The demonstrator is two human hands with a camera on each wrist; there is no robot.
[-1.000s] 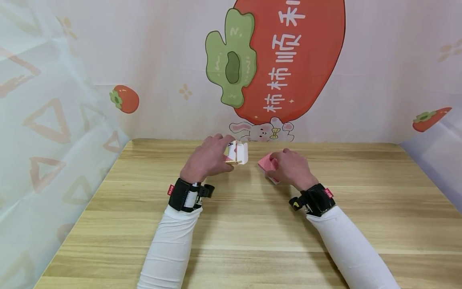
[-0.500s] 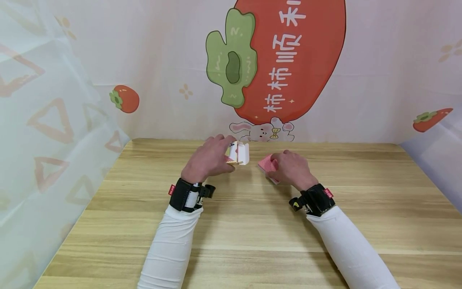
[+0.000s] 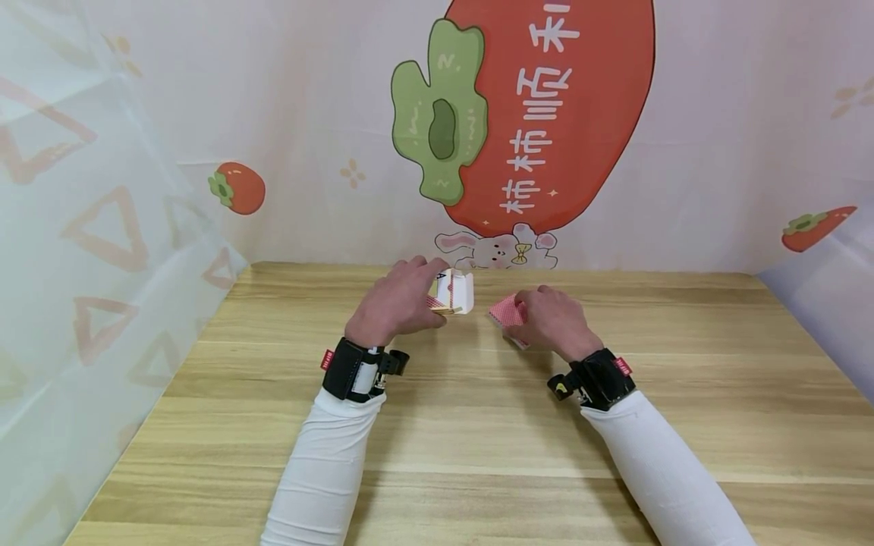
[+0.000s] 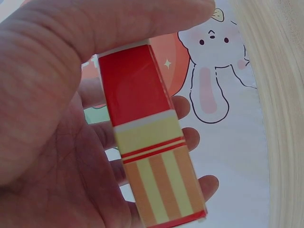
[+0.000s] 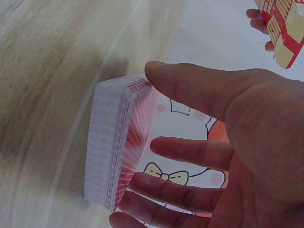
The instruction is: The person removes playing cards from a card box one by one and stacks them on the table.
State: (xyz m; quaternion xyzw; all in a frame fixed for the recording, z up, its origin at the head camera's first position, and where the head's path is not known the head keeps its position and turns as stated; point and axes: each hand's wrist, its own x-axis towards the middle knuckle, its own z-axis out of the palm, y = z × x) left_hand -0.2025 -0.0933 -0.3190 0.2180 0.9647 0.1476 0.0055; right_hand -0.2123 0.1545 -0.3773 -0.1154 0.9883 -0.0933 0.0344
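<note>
My left hand (image 3: 392, 305) holds a playing card box (image 4: 147, 128) between thumb and fingers, raised above the table. Its narrow red, yellow and striped side faces the left wrist camera. In the head view the box's white flap (image 3: 464, 293) stands out at the right end, and an "A" shows near it. My right hand (image 3: 551, 322) grips a deck of playing cards (image 5: 114, 142) with red patterned backs, low over the table. The thumb is at one end of the deck and the fingertips are along its far edge. The cards sit slightly uneven, their edges stepped.
The wooden table (image 3: 437, 440) stretches toward me and to both sides. Close behind its back edge hangs a printed cloth (image 3: 307, 114) with a large persimmon and a rabbit drawing. Each wrist wears a black strap with a camera.
My left hand and the card box have shifted very slightly right and down in the head view. The right hand stays at the deck almost unmoved.
</note>
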